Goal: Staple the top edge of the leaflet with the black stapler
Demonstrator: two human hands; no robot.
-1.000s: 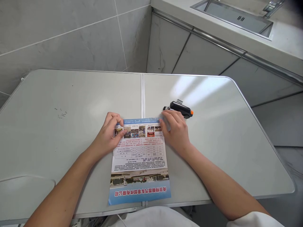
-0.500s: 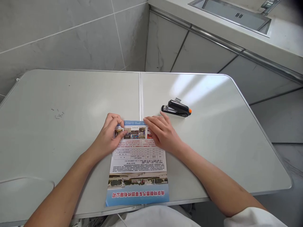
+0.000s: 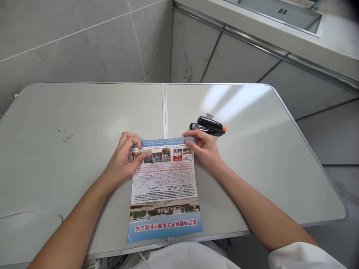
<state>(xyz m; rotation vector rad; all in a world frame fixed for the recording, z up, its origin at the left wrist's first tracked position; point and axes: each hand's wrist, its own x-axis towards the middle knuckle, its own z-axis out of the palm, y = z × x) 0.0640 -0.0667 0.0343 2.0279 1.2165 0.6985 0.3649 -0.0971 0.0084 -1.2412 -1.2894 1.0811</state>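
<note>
A printed flyer (image 3: 165, 186) with blue bands, small photos and text lies upside down to me near the table's front edge. My left hand (image 3: 126, 155) grips its far left corner, thumb on top and fingers curled over the edge. At the far right corner my right hand (image 3: 203, 147) pinches the paper between thumb and fingers. Just beyond the right hand rests a black stapler (image 3: 211, 126) with an orange end, its front part partly hidden by the fingers. Behind the stapler is a small strip of staples (image 3: 209, 116).
The white folding table (image 3: 266, 149) has a seam down its middle. Several loose staples (image 3: 66, 136) are scattered at the left. A white cable (image 3: 30, 213) curves over the left front. Beyond the table stand a tiled wall (image 3: 84, 45) and a counter with a sink (image 3: 283, 15).
My right hand has slid right along the flyer's far edge to its corner and now pinches it, uncovering more photos. The left hand keeps its hold; the flyer has turned slightly.
</note>
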